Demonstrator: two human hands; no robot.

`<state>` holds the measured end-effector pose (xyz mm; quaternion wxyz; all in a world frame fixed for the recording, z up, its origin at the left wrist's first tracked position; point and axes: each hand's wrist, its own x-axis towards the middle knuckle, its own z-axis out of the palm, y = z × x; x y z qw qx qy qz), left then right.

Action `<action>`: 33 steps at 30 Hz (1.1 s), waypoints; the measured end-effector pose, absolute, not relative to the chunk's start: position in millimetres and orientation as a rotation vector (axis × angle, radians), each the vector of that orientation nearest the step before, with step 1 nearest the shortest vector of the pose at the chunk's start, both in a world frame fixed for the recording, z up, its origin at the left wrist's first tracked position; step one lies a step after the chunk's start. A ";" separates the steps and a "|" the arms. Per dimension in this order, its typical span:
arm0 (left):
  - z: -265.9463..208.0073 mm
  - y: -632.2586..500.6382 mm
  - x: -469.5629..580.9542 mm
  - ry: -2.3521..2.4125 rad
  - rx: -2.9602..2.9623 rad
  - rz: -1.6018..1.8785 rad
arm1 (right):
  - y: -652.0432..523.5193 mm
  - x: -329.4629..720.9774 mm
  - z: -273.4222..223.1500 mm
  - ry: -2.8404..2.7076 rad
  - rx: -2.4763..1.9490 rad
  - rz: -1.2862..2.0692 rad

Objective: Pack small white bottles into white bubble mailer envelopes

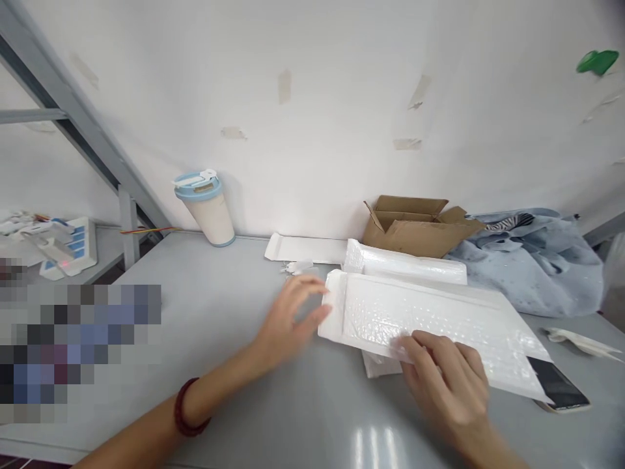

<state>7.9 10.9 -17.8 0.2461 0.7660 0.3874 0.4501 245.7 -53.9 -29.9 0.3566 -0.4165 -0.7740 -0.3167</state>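
A white bubble-lined mailing envelope (430,326) is lying flat on the grey tabletop (219,339), angled so that its open flap end is pointing left and its far end is overlapping a dark smartphone (559,387) at the right. The left hand (288,319) is hovering at that flap end, fingers loosely spread and slightly curled, the fingertips just touching or just short of the envelope's edge; motion blur is making it hard to tell which. The right hand (449,384) is resting on the near long edge, fingers laid close together and pressing the envelope down onto the table, thumb tucked toward the underside.

To handle the flap well here, I would say the right hand should be pinning the body firmly so it is not sliding on the smooth surface while the left hand works the flap squarely, not at a slant.

Another white padded envelope (405,264) is lying just behind the first, touching it, and a flat white paper mailer (305,249) is sitting further back. A small open brown cardboard box (415,228) is standing against the wall, beside a crumpled pale blue cloth (537,260). Well apart to the left, a cream tumbler with a light blue lid (205,208) is standing upright. A red beaded bracelet (188,407) is circling the left wrist.
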 end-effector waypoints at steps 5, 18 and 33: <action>-12.4 18.8 3.1 0.921 1.379 0.694 | -55.9 240.3 -30.6 -2.144 -1.015 -0.791; -5.7 6.4 3.4 0.893 1.780 0.364 | -64.4 227.5 -28.9 -2.493 -1.078 -0.458; -18.9 29.0 -11.0 1.317 1.907 0.856 | -64.9 232.0 -28.4 -2.301 -1.023 -0.706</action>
